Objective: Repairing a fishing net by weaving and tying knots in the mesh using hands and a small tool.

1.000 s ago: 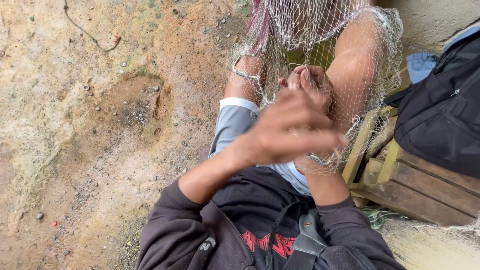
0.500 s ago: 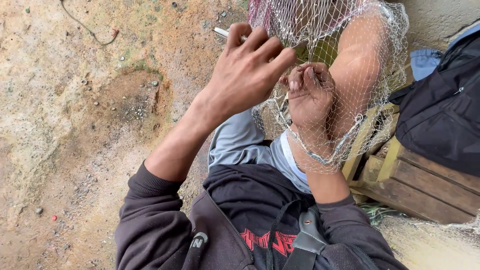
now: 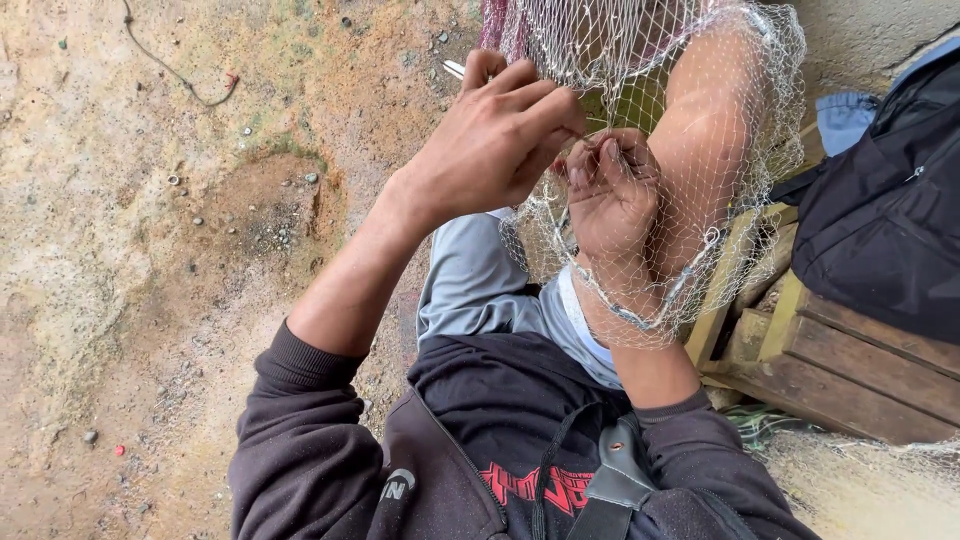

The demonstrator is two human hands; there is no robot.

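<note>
Moved: your left hand (image 3: 495,140) has dropped closer to your right hand (image 3: 610,190).
Left grip: clenched on a needle (image 3: 455,69).
Right grip: pinching the net (image 3: 740,120), at 3 o'clock.

Soft, even daylight without hard shadows or glare; sharp focus, slight wide-angle stretch at edges.

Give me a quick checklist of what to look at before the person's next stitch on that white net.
1. Left hand grips a thin pale tool: ok.
2. Right hand pinches the net at the working spot: ok.
3. Net draped over the raised knee: ok.
4. Thread loaded on the tool: cannot tell.
5. Mesh free of the wooden crate: cannot tell.
</note>
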